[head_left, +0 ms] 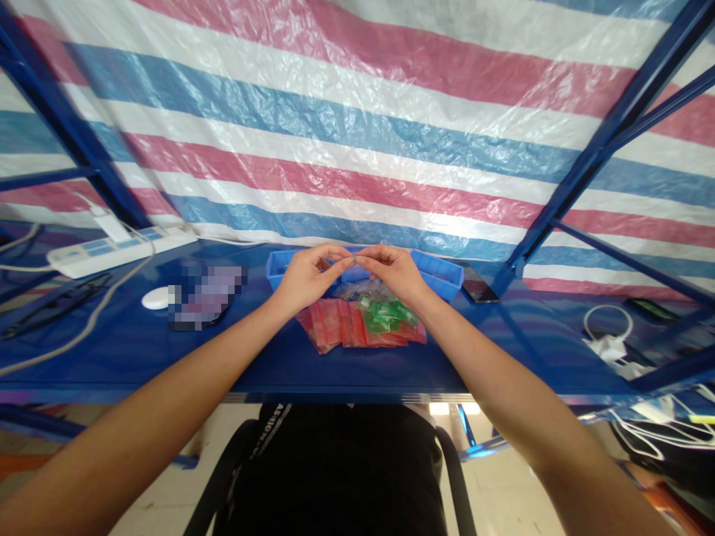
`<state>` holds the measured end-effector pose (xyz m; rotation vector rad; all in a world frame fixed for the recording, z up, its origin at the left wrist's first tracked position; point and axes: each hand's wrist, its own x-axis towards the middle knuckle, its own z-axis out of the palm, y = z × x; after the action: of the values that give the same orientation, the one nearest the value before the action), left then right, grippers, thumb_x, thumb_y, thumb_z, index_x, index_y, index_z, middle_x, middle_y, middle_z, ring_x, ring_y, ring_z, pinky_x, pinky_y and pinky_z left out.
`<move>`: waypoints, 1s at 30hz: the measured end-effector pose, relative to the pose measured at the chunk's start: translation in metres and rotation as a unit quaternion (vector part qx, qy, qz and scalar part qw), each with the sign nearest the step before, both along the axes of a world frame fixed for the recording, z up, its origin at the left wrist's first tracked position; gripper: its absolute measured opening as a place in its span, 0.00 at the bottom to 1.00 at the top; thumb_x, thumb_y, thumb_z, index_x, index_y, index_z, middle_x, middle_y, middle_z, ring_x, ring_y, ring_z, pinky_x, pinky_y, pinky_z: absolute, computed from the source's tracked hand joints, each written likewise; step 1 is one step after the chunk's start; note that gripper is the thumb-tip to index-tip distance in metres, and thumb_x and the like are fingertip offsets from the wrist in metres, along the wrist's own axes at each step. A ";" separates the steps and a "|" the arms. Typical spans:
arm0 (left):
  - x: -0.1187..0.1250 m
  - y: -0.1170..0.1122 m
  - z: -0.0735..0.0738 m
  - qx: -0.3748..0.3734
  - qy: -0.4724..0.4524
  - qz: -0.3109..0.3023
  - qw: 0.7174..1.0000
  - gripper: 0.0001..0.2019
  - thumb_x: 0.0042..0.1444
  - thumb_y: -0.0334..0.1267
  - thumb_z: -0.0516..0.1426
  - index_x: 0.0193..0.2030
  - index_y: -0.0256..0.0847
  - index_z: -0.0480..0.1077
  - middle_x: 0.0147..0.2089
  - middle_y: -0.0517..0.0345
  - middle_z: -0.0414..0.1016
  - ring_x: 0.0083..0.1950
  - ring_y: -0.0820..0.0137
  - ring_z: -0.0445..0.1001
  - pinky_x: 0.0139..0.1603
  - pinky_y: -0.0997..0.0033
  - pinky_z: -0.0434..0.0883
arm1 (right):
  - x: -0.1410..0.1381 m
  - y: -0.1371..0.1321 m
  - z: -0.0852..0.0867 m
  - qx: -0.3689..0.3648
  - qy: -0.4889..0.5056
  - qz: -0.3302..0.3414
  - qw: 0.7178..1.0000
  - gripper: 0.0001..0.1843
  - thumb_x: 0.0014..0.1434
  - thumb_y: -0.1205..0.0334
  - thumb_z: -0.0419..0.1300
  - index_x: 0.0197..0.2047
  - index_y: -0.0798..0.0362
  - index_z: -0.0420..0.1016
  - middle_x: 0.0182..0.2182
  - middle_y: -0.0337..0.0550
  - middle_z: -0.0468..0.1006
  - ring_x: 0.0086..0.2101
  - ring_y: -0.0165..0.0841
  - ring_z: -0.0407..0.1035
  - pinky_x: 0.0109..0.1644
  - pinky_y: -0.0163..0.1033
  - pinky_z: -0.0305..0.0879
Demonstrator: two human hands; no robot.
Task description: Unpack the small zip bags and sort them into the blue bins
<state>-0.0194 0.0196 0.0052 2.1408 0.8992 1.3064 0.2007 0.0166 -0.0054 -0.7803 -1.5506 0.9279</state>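
Observation:
My left hand [317, 274] and my right hand [391, 269] meet fingertip to fingertip above the blue plastic bins [439, 274]. Both are closed in a pinch, and whatever lies between the fingers is too small to make out. Below them on the blue table lie several red plastic bags [335, 326], overlapping in a row. Green plastic bags [388, 314] rest on top of the red ones at the right. Behind these, a clear bag or loose clear pieces [360, 290] show partly under my hands.
A white power strip [123, 249] with cables stands at the left, near a white oval object [159, 298] and a partly blurred purple item [215, 294]. A dark phone [478, 284] lies right of the bins. White chargers and cables [608, 339] sit at far right.

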 end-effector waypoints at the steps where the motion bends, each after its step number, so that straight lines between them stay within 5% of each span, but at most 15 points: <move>1: 0.000 0.002 -0.002 -0.009 -0.002 -0.007 1.000 0.19 0.64 0.55 0.64 0.50 0.42 0.81 0.47 0.50 0.86 0.44 0.61 0.83 0.42 0.66 0.77 | 0.000 0.002 -0.002 -0.005 0.003 0.001 1.000 0.19 0.57 0.44 0.74 0.43 0.50 0.86 0.37 0.41 0.86 0.33 0.32 0.74 0.37 0.38 0.70; 5: 0.000 0.010 -0.009 -0.026 -0.012 -0.025 0.999 0.20 0.62 0.53 0.66 0.54 0.42 0.80 0.48 0.49 0.86 0.48 0.59 0.83 0.48 0.61 0.79 | 0.001 0.006 -0.006 -0.018 0.016 -0.004 1.000 0.19 0.56 0.45 0.75 0.42 0.51 0.86 0.36 0.42 0.86 0.32 0.32 0.74 0.36 0.37 0.70; 15: -0.002 0.008 -0.006 -0.013 -0.001 0.010 1.000 0.20 0.64 0.57 0.64 0.50 0.43 0.83 0.48 0.51 0.86 0.40 0.63 0.82 0.42 0.65 0.77 | 0.001 0.005 -0.006 -0.039 0.015 0.024 0.999 0.21 0.53 0.43 0.76 0.42 0.50 0.85 0.38 0.43 0.87 0.35 0.34 0.77 0.36 0.37 0.74; 23: -0.002 0.007 -0.005 -0.007 -0.002 0.009 1.000 0.22 0.64 0.58 0.64 0.52 0.43 0.84 0.52 0.50 0.86 0.45 0.60 0.84 0.44 0.64 0.79 | 0.000 0.007 -0.009 -0.040 -0.016 0.034 0.999 0.21 0.52 0.45 0.76 0.42 0.51 0.85 0.37 0.42 0.85 0.35 0.33 0.76 0.37 0.37 0.76; 30: -0.001 0.007 -0.004 -0.014 -0.019 -0.007 1.000 0.25 0.63 0.54 0.66 0.62 0.45 0.78 0.50 0.50 0.86 0.44 0.60 0.84 0.44 0.63 0.78 | -0.001 0.008 -0.010 -0.055 0.010 0.042 0.998 0.22 0.51 0.45 0.77 0.42 0.50 0.84 0.39 0.42 0.86 0.37 0.35 0.78 0.40 0.40 0.79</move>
<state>-0.0209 0.0268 0.0009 2.0907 0.8800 1.3143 0.2001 0.0248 -0.0151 -0.7872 -1.5349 1.0871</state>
